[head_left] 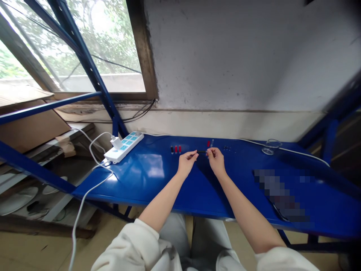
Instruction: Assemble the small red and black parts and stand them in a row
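Over the blue table, my left hand (186, 164) and my right hand (216, 162) face each other, fingers pinched. Between them runs a thin black tube (201, 151), its left end in my left fingertips and its right end at my right fingertips. Its exact kind is too small to make out. Just beyond my left hand a small black-topped tube (172, 149) stands in a row with two red ones (176, 149). Behind my right hand are a red piece (208, 143) and a clear tube (212, 142). Several tiny dark bits (226, 148) lie to the right.
A white power strip (124, 147) with a plugged-in charger (116, 142) lies at the table's left end, its cable hanging over the edge. Clear round containers (267, 151) stand at the back right beside a white cable (303, 153). A blurred-out dark object (282, 197) lies front right.
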`<move>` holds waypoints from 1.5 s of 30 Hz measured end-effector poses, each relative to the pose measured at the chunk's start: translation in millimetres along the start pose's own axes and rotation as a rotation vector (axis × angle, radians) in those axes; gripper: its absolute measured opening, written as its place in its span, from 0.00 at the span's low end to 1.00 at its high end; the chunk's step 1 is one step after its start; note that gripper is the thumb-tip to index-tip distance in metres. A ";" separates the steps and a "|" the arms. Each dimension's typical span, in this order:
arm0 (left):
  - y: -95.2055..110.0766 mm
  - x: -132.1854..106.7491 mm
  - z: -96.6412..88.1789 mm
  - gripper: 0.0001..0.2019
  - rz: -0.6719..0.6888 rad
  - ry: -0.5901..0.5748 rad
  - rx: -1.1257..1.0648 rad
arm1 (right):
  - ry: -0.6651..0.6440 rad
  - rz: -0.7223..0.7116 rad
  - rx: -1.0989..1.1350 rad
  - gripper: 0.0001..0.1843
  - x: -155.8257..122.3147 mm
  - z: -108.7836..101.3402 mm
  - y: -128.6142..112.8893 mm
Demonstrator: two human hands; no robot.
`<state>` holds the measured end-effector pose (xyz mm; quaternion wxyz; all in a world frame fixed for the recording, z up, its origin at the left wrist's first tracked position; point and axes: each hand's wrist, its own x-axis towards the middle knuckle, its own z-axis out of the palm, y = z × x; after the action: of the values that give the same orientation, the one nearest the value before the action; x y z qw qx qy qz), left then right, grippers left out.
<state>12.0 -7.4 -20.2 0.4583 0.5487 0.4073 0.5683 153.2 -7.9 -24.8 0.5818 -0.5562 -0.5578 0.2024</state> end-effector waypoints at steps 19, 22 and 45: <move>28.7 -2.5 5.4 0.05 0.404 -0.137 0.883 | -0.195 -0.154 -0.466 0.21 -6.3 -1.0 -1.5; 50.4 13.9 0.8 0.05 0.377 -0.198 1.000 | -0.192 -0.209 -0.366 0.22 -5.8 -2.4 -2.7; 64.9 87.7 -45.7 0.06 0.186 -0.484 1.524 | -0.305 -0.237 -0.319 0.20 -6.6 -1.8 -3.5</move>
<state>-36.5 63.2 61.4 -0.0161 0.8501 0.5251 0.0353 151.5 -15.3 -24.2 0.4152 -0.5347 -0.7255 0.1237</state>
